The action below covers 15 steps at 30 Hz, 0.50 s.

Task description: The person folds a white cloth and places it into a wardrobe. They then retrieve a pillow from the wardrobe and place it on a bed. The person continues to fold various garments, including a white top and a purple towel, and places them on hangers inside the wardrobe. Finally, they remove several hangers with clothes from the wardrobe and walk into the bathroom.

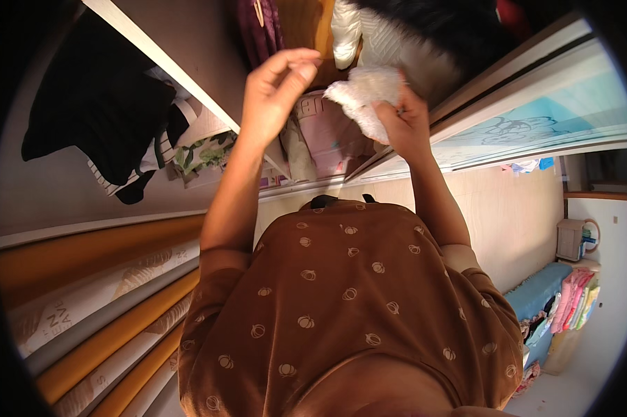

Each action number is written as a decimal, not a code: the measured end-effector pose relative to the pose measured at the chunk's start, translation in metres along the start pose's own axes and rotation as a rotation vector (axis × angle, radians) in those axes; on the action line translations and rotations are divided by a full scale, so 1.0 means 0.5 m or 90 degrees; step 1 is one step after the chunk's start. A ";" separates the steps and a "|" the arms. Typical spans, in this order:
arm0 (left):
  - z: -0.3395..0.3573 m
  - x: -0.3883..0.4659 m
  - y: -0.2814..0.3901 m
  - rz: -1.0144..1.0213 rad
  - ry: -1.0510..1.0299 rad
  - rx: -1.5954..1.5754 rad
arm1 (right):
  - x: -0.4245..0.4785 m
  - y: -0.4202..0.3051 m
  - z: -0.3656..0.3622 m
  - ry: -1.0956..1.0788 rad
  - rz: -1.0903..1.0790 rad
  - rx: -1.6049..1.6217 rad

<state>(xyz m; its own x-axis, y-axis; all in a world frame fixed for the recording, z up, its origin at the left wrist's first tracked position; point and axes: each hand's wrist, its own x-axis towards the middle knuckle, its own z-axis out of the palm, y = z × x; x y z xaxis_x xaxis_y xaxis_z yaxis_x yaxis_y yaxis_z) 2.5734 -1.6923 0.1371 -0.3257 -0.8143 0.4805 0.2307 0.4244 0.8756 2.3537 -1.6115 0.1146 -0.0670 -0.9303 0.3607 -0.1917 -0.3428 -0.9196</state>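
Note:
My right hand (404, 120) grips a fluffy white cloth (368, 96), blurred at its edges, in front of an open wardrobe. To its left my left hand (282, 86) is raised, fingers curved and thumb near the fingertips, with nothing visible in it. Behind the cloth hang a quilted white jacket (381, 44) and a dark furry garment (428, 23). A dark purple garment (264, 31) hangs above my left hand. Below the hands lies a pink package or folded item (326, 130) bearing writing.
A wardrobe divider (178, 68) stands at the left, with black clothes (100, 104) beyond it. A sliding door panel (532, 120) is at the right. Curtain folds (131, 307) fill the lower left. Folded pink textiles (571, 299) lie on a blue surface (537, 286) farther right.

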 end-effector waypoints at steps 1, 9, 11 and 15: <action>0.004 -0.025 -0.012 -0.021 -0.014 0.000 | 0.008 0.008 0.011 -0.036 0.061 0.024; -0.007 -0.282 -0.186 -0.394 0.168 -0.011 | -0.038 0.221 0.135 -0.301 0.271 0.247; -0.006 -0.362 -0.238 -0.350 0.284 -0.024 | -0.063 0.316 0.160 -0.310 0.401 0.441; -0.003 -0.510 -0.288 -0.364 0.458 -0.135 | -0.141 0.641 0.197 -0.151 0.607 0.361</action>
<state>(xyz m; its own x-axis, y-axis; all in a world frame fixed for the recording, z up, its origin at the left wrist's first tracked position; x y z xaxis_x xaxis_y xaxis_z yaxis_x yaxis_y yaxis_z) 2.6244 -1.5465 -0.1117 0.1871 -0.9557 -0.2273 0.3958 -0.1385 0.9078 2.3933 -1.6688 -0.2208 0.2503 -0.8243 -0.5079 0.3129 0.5653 -0.7632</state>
